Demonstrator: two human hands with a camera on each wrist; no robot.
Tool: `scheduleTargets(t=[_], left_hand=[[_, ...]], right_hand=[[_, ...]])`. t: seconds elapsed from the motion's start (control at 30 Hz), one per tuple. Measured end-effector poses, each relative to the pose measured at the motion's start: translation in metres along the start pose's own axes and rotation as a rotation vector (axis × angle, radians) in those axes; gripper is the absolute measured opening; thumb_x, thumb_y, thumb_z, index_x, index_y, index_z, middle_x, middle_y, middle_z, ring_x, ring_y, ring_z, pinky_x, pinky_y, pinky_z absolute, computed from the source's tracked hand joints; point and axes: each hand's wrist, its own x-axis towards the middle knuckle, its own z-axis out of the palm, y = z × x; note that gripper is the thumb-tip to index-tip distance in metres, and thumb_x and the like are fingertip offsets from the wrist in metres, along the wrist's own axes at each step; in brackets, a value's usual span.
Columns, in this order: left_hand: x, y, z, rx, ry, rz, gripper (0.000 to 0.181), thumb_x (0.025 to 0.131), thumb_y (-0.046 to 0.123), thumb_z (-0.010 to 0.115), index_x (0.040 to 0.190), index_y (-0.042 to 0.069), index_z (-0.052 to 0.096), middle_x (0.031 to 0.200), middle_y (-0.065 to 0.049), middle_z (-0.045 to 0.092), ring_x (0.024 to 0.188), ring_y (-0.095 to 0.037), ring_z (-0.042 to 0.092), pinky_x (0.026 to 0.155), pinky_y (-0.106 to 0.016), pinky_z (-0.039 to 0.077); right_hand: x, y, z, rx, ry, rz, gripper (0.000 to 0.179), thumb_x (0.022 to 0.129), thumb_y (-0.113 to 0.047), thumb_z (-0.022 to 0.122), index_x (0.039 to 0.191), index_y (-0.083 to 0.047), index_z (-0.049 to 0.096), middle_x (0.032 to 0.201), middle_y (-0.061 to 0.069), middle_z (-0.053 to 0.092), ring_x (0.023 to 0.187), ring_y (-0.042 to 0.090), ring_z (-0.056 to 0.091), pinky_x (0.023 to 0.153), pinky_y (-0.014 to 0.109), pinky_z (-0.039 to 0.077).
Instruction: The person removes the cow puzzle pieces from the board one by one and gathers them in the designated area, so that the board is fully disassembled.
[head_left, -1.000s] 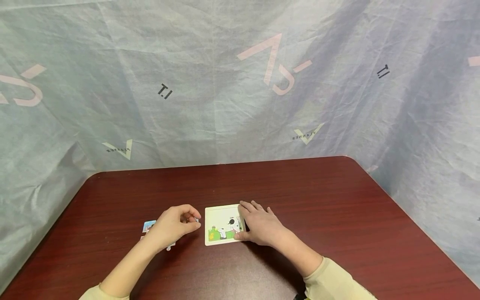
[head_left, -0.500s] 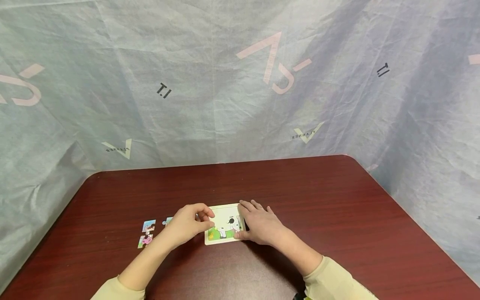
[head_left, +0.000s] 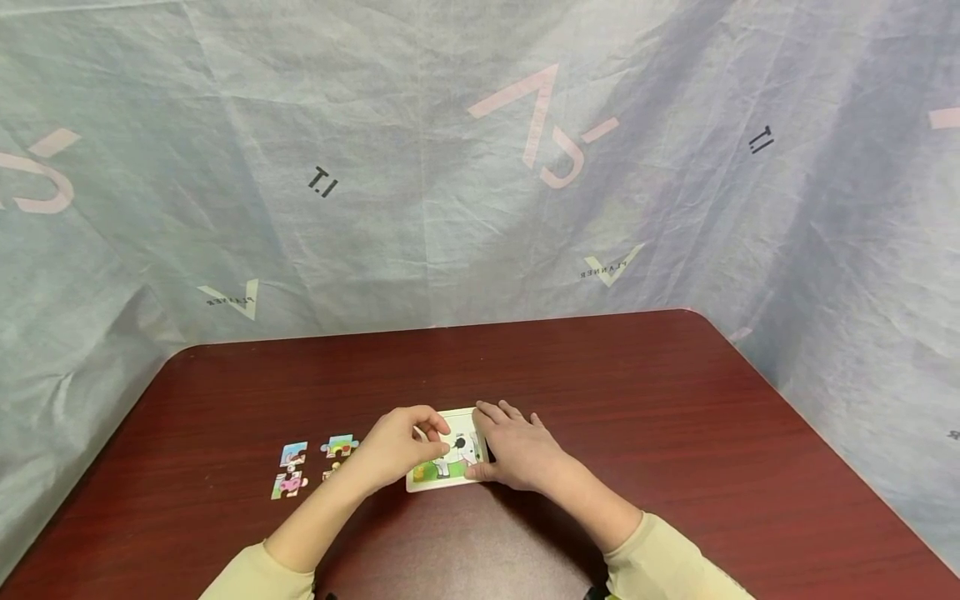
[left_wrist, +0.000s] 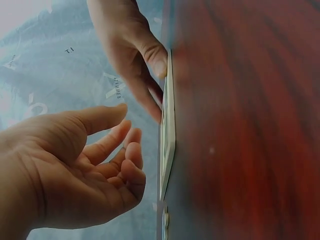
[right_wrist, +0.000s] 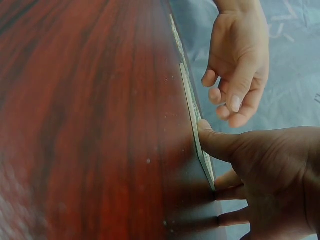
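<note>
A pale rectangular puzzle board with a black-and-white cow picture lies flat on the table. My right hand holds its right end, thumb on the near side and fingers towards the far side. Over the board's left part hovers my left hand, its fingers loosely bent. In the left wrist view, the thumb and fingers of my left hand are apart, and I see nothing between them. Puzzle pieces lie left of the board. My left hand and forearm hide some of this area.
More puzzle pieces, one blue-topped, lie beside the left forearm. The dark red wooden table has rounded far corners. A grey printed cloth hangs behind and at both sides.
My left hand has moved right, from beside the board to over its left part, uncovering puzzle pieces on the table. My right hand stays on the board's right end.
</note>
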Motion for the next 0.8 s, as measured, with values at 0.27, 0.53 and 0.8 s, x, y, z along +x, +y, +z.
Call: scheduleTargets(t=[0.27,0.53,0.8], left_hand=[[0.009,-0.001,0.014,0.006,-0.039,-0.005,0.023,0.083,0.007,0.080,0.103,0.006,0.069,0.088,-0.002,0.061,0.076,-0.015,0.059,0.061,-0.032,0.047],[0.016,0.001,0.021,0.127,-0.038,-0.049,0.038,0.081,0.011,0.084,0.115,0.005,0.069,0.096,-0.004,0.060,0.084,-0.018,0.055,0.075,-0.037,0.049],[0.019,0.002,0.021,0.137,-0.045,-0.092,0.029,0.081,0.009,0.083,0.107,0.003,0.071,0.092,-0.005,0.058,0.083,-0.019,0.053,0.076,-0.037,0.047]], right_hand=[[-0.001,0.001,0.000,-0.012,0.000,-0.001,0.084,0.087,-0.055,0.073,0.151,-0.009,0.045,0.158,0.007,0.039,0.145,0.035,0.035,0.107,0.064,0.034],[-0.001,0.000,-0.001,-0.018,0.002,-0.008,0.084,0.088,-0.056,0.072,0.152,-0.009,0.045,0.158,0.006,0.039,0.145,0.035,0.035,0.107,0.064,0.034],[-0.002,-0.002,-0.002,-0.020,0.003,-0.010,0.085,0.087,-0.056,0.073,0.152,-0.009,0.044,0.158,0.006,0.039,0.145,0.034,0.035,0.108,0.063,0.035]])
